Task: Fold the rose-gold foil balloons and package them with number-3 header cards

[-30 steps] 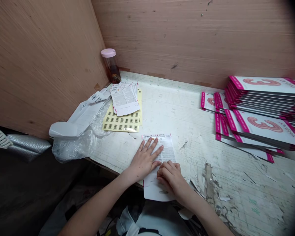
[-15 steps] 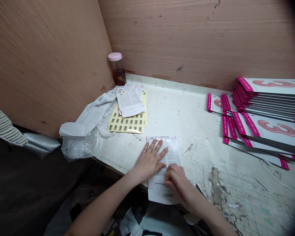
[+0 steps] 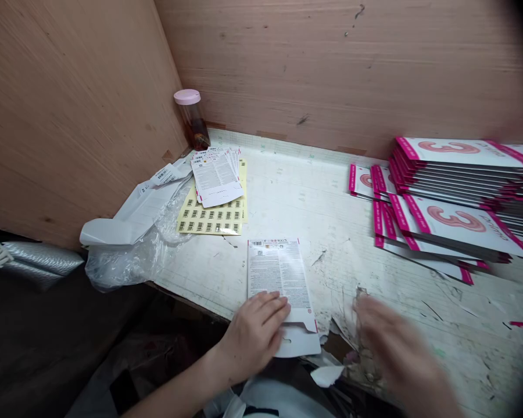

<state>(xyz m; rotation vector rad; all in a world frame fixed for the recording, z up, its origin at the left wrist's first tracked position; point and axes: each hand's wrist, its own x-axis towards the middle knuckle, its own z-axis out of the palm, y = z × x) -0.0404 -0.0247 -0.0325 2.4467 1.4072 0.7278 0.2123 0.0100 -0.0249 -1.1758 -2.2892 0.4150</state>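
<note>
A flat white printed packet (image 3: 279, 273) with pink edges lies text side up at the table's front edge, its hanging flap toward me. Across its lower left part rests my left hand (image 3: 255, 328), fingers lying close together on top and the thumb near the flap. My right hand (image 3: 392, 342) is off to the right of the packet, over the worn part of the table, and smeared by motion; its fingers cannot be made out. Further back, similar printed packets (image 3: 215, 177) lie on yellow barcode sticker sheets (image 3: 209, 220).
Pink and white packages marked 3 (image 3: 453, 217) are stacked at the right. A pink-lidded jar (image 3: 196, 125) stands in the back left corner. Clear plastic wrap (image 3: 126, 261) and white papers (image 3: 135, 209) lie at the left. Wooden panels (image 3: 287, 69) rise behind and left.
My left hand has slid down the packet and its spread fingers have come together. My right hand has left the packet and moved right. The view has shifted slightly to the right.
</note>
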